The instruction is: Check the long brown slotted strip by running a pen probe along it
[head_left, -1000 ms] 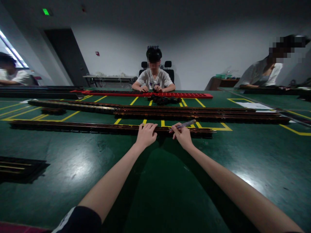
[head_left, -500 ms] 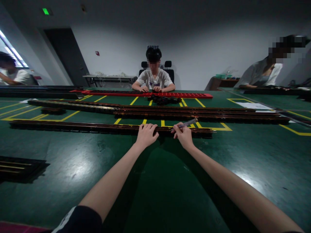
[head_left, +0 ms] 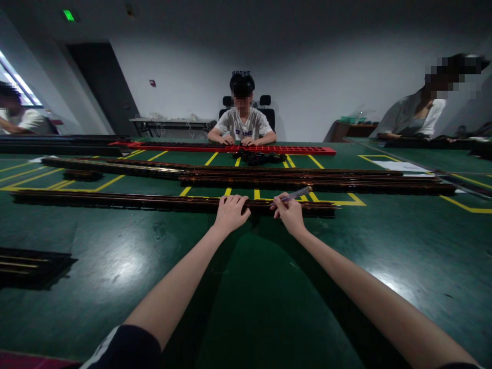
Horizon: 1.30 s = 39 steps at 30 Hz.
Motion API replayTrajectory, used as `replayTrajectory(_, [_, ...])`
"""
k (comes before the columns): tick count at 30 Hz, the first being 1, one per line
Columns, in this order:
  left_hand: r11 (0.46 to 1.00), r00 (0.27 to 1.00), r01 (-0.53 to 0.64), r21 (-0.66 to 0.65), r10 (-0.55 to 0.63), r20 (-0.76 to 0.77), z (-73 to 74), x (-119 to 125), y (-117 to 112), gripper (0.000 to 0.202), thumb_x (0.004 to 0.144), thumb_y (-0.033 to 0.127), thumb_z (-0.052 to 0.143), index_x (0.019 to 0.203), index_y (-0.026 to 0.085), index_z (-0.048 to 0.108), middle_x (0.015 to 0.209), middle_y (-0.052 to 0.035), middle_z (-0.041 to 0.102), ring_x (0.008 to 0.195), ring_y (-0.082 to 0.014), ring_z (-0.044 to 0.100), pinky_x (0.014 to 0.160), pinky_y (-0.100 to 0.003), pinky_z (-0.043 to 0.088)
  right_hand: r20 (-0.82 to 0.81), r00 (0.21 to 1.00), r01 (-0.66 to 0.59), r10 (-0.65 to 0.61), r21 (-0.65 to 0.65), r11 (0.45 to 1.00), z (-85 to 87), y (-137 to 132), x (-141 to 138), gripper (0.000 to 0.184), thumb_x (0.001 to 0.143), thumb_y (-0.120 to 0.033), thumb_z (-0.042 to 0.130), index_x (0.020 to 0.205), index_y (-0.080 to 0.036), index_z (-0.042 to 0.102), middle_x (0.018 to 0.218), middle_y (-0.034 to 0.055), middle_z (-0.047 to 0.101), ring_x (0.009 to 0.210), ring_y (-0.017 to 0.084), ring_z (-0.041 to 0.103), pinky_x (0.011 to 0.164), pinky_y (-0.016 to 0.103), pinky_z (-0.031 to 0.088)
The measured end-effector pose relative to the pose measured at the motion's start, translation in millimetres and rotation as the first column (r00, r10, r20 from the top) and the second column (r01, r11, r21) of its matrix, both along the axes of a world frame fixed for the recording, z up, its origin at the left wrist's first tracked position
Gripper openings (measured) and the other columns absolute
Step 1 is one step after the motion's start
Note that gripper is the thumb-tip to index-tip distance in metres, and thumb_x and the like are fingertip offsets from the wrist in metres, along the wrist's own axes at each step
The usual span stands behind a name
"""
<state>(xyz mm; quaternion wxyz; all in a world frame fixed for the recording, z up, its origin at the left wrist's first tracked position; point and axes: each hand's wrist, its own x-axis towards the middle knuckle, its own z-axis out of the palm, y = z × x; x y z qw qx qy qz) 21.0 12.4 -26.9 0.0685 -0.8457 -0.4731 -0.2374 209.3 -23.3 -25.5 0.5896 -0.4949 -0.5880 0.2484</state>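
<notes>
The strips (head_left: pixel 115 200) are running from the left across the green counter (head_left: pixel 261 287), a broad stretch of it spreading along their near edge, and the left hand (head_left: pixel 231 212) is resting on them, fingers slightly apart. Beyond, wall lettering (head_left: pixel 241 73) and a co-worker's shirt print (head_left: pixel 243 131) are showing too blurred to read. The right hand (head_left: pixel 291 212) is clamping its fingers on a pen (head_left: pixel 298 193) over the strips, their right end jutting past.
</notes>
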Motion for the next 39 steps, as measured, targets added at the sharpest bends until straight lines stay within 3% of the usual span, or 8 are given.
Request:
replayTrajectory(23, [0.999, 0.999, -0.031, 0.024, 0.032, -0.035, 1.4, 1.1, 0.0, 0.042, 0.088, 0.044, 0.043, 0.117, 0.018, 0.059, 0.114, -0.0117, 0.065, 0.109, -0.0279, 0.056, 0.1, -0.048, 0.036, -0.095, 0.995, -0.029, 0.027, -0.01, 1.0, -1.0, 1.9, -0.3, 0.044, 0.076, -0.063, 0.057, 0.075, -0.019, 0.051, 0.063, 0.0012, 0.063, 0.039, 0.01, 0.053, 0.038, 0.021, 0.041])
replayTrajectory(39, [0.999, 0.999, -0.039, 0.035, 0.039, -0.018, -0.9, 3.9, -1.4, 0.038, 0.091, 0.037, 0.04, 0.118, 0.019, 0.059, 0.116, -0.0118, 0.065, 0.111, -0.0287, 0.056, 0.104, -0.053, 0.032, -0.054, 0.998, -0.031, 0.031, -0.006, 1.0, -1.1, 1.8, -0.4, 0.046, 0.077, -0.065, 0.054, 0.076, -0.019, 0.051, 0.066, 0.0018, 0.064, 0.041, 0.01, 0.054, 0.039, 0.021, 0.043])
